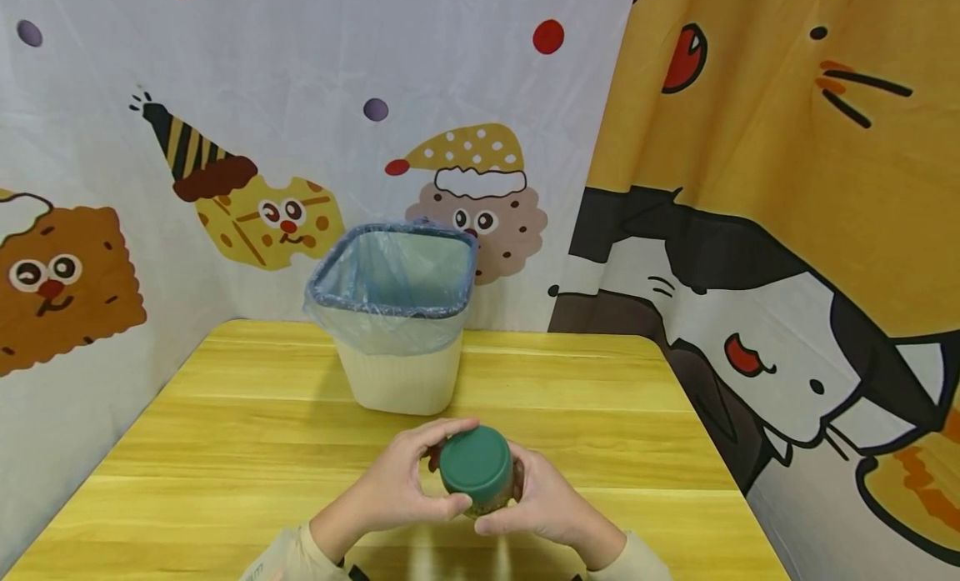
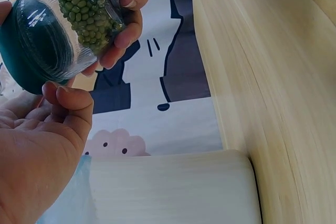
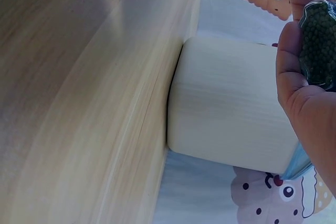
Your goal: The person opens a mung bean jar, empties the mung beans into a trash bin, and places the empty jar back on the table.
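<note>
Between both hands is a small clear jar (image 2: 79, 24) with a green lid (image 1: 476, 460). Green beans that look like mung beans (image 2: 81, 14) show through its wall in the left wrist view. My left hand (image 1: 393, 489) grips the lid, thumb at the near edge and fingers at the far edge. My right hand (image 1: 551, 498) holds the jar's body from the right, fingers curled round it. In the head view the lid faces up toward the camera and covers most of the jar. The right wrist view shows only part of the jar, at its right edge.
A cream bin (image 1: 401, 373) lined with a bluish plastic bag (image 1: 382, 331) stands on the wooden table (image 1: 225, 448), just beyond the hands. Behind the table hangs a cartoon-printed cloth (image 1: 315, 47), and a yellow one (image 1: 750, 147) hangs at the right.
</note>
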Tool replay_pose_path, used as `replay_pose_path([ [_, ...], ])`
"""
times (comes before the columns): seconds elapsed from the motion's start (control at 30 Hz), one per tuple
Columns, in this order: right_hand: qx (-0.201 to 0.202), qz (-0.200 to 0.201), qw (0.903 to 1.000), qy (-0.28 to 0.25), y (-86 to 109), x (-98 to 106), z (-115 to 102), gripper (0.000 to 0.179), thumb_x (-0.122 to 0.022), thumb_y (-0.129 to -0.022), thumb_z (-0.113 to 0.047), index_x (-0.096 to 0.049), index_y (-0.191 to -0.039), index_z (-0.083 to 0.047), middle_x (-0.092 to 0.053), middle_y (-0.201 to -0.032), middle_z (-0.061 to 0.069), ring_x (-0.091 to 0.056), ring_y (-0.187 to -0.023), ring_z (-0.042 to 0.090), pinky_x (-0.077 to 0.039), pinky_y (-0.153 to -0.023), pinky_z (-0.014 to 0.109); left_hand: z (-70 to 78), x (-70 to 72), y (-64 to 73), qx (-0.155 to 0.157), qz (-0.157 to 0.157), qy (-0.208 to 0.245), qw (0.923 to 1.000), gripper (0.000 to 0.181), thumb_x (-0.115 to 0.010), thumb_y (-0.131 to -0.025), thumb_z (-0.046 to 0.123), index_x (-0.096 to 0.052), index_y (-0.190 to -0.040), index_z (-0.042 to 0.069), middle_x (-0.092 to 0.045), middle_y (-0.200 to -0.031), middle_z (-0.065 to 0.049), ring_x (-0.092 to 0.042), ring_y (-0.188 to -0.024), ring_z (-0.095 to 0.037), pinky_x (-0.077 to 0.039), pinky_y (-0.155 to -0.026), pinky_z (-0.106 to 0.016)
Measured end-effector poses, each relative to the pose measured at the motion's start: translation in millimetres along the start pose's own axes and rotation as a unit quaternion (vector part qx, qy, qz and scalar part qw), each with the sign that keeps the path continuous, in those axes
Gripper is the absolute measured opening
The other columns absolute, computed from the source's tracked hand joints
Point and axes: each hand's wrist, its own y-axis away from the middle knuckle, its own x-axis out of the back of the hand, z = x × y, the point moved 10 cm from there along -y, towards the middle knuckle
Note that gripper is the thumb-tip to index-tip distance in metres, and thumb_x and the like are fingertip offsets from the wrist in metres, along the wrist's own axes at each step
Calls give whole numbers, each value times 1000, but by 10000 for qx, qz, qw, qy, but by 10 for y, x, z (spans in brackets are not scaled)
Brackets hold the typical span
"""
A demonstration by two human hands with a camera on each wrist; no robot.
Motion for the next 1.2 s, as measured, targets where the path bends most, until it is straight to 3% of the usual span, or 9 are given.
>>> replay_pose_path([
  [0.47, -235, 148, 9995, 121, 6, 23, 55, 72, -82, -93, -9, -48, -157, -10, -66, -147, 10, -68, -129, 19, -58, -107, 32, -30, 2, 5, -3, 87, -60, 9999, 73, -89, -87, 28, -59, -153, 26, -71, -140, 4, -67, -100, -6, -58, -81, -27],
  [0.6, -348, 272, 9988, 198, 7, 33, 70, 74, -83, -92, -9, -49, -157, -13, -66, -147, 8, -68, -129, 19, -58, -107, 32, -43, 5, 6, 29, 124, -77, 9999, 73, -89, -86, 28, -59, -153, 22, -71, -139, 5, -66, -99, -6, -57, -81, -27],
  [0.73, -171, 267, 9991, 271, 5, 29, 48, 73, -83, -92, -8, -49, -157, -10, -67, -145, 11, -69, -127, 19, -59, -105, 32, -32, 8, 12, -49, 140, -105, 9998, 74, -89, -87, 28, -59, -153, 18, -71, -139, 3, -67, -100, -6, -58, -81, -27],
  [0.97, -169, 76, 9998, 15, 9, -1, 79, 72, -81, -93, -6, -48, -157, -10, -66, -146, 11, -69, -129, 19, -59, -106, 32, -12, -4, 25, -130, 103, -172, 9997, 73, -88, -87, 30, -57, -153, 28, -69, -142, 4, -65, -100, -5, -56, -79, -27],
  [1.2, -85, -117, 9998, -142, 16, -31, 75, 70, -80, -95, -9, -47, -157, -10, -64, -148, 12, -67, -130, 19, -58, -108, 34, 30, -23, 34, -324, -11, -32, 9995, 73, -85, -88, 27, -55, -155, 26, -66, -147, 0, -67, -104, -7, -56, -81, -26],
])
